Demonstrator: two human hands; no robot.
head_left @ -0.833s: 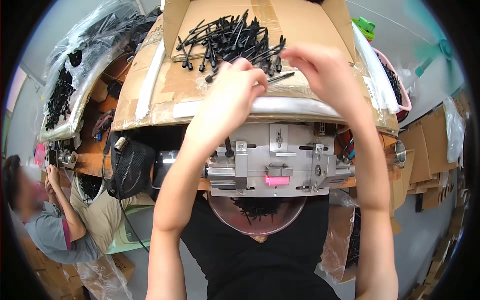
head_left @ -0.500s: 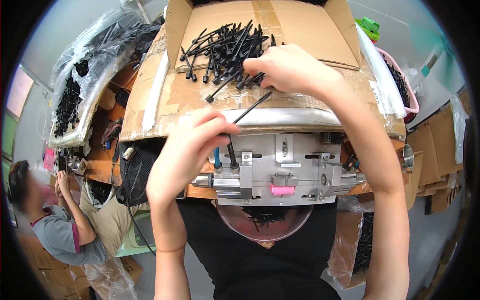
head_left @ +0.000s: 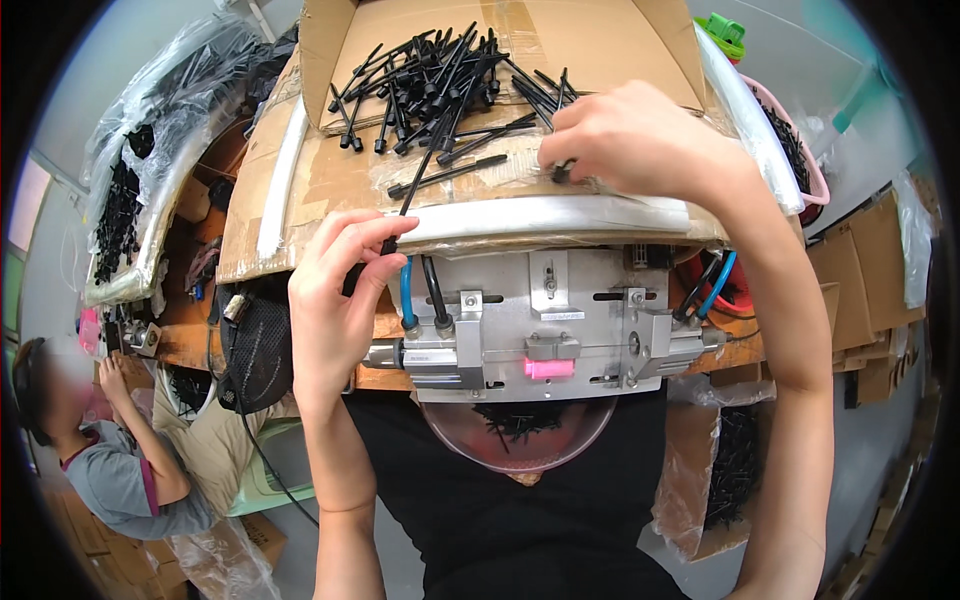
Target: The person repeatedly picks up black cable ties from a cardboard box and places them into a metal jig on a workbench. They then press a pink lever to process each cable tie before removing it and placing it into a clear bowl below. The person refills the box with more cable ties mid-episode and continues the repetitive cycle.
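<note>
A pile of black plastic pins (head_left: 440, 85) lies on a flattened cardboard box (head_left: 580, 40) above a metal fixture (head_left: 550, 320). My left hand (head_left: 335, 295) pinches the lower end of one long black pin (head_left: 415, 180) just left of the fixture's top edge. My right hand (head_left: 640, 140) rests on the cardboard at the pile's right side, its fingertips closed on another black pin (head_left: 562, 172). A clear round bowl (head_left: 520, 440) with several black pins sits below the fixture.
The fixture has blue and black hoses (head_left: 420, 295) and a pink tab (head_left: 548, 368). Bags of black parts (head_left: 120, 210) hang at left. Another person (head_left: 110, 470) sits at lower left. Cardboard boxes (head_left: 860, 300) stand at right, a pink basket (head_left: 800, 150) behind.
My left hand has come down from the pile to the fixture's left side, carrying one pin. My right hand stayed at the pile, shifting slightly right and down.
</note>
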